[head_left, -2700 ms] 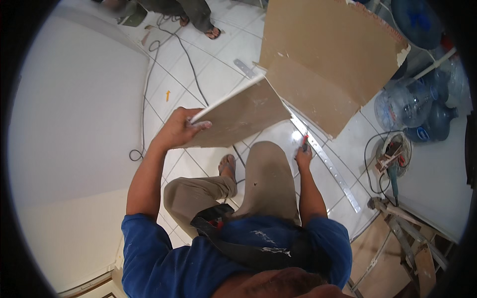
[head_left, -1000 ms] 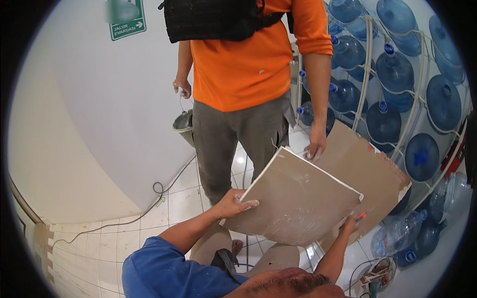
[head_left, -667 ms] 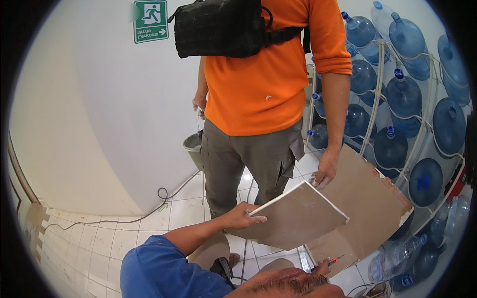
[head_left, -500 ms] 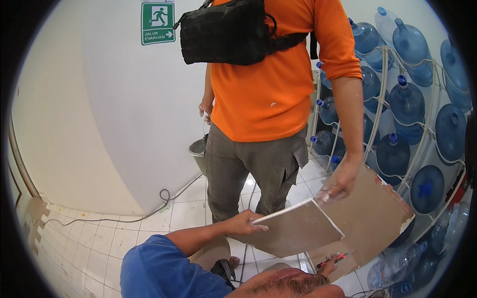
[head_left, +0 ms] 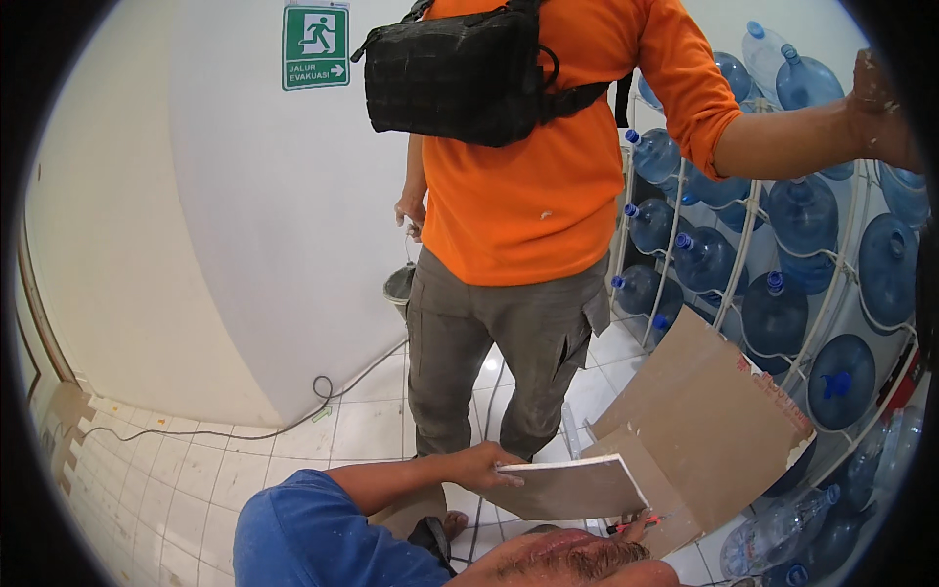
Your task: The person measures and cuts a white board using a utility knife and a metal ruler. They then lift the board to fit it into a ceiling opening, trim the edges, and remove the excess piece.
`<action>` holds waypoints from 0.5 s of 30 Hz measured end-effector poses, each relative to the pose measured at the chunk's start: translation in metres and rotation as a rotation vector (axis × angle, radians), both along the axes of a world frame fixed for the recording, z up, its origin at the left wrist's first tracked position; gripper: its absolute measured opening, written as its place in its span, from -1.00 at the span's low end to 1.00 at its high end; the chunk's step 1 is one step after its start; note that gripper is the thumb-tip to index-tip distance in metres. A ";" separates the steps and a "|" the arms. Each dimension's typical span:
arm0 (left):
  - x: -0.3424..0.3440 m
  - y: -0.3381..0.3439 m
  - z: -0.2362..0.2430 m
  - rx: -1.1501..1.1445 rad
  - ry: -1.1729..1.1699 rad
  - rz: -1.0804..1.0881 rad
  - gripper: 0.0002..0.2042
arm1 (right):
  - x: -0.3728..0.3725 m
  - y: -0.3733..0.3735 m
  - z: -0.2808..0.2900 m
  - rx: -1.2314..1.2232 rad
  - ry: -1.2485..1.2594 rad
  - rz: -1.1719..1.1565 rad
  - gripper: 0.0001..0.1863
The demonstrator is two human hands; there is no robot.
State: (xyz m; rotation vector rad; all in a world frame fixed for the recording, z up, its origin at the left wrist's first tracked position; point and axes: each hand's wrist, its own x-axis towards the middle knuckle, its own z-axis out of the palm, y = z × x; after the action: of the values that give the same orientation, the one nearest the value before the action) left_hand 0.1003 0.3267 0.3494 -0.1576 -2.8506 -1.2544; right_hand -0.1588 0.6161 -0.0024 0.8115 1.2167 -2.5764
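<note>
Left hand (head_left: 487,466) clamped on the flat, paper-faced grey-brown panel with a white edge (head_left: 567,491), thumb over the near face at the panel's upper left corner; from that grip the board runs out toward 3 to 4 o'clock, held up in the air and tilted. Right hand (head_left: 638,531), at about 4 o'clock from the left, is closed round a slim red-handled tool (head_left: 618,528), just beside the panel's lower right corner; contact with the board cannot be told. Panel: thin, straight-sided, face dull and smooth, upper and right edges pale. At 2 o'clock from it, a large brown paper-faced sheet with a ragged, torn edge (head_left: 719,416), matte and scuffed. At 12 o'clock stands a person in an orange long-sleeved top (head_left: 528,215); at 1 to 2 o'clock, translucent blue plastic water bottles (head_left: 776,313).
</note>
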 end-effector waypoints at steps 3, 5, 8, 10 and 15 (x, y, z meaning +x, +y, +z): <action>-0.006 -0.004 -0.005 -0.035 -0.012 -0.055 -0.61 | -0.011 0.010 -0.038 -0.019 -0.061 0.043 -0.22; -0.004 -0.005 -0.010 -0.039 -0.021 -0.072 -0.61 | -0.010 0.013 -0.062 -0.032 -0.095 0.059 -0.18; 0.004 -0.010 -0.008 -0.067 -0.045 -0.055 -0.61 | 0.006 0.010 -0.103 -0.086 -0.143 0.082 -0.09; -0.008 -0.009 -0.004 -0.044 -0.030 -0.082 -0.61 | -0.010 0.023 -0.127 -0.182 -0.122 0.054 -0.03; -0.001 -0.012 -0.011 0.015 -0.070 -0.056 -0.63 | 0.008 0.012 -0.132 -0.087 -0.168 0.019 -0.02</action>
State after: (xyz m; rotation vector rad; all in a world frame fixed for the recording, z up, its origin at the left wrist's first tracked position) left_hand 0.0995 0.3150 0.3382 -0.1979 -2.9142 -1.3167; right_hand -0.1507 0.6283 -0.1342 0.9702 1.0516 -2.4693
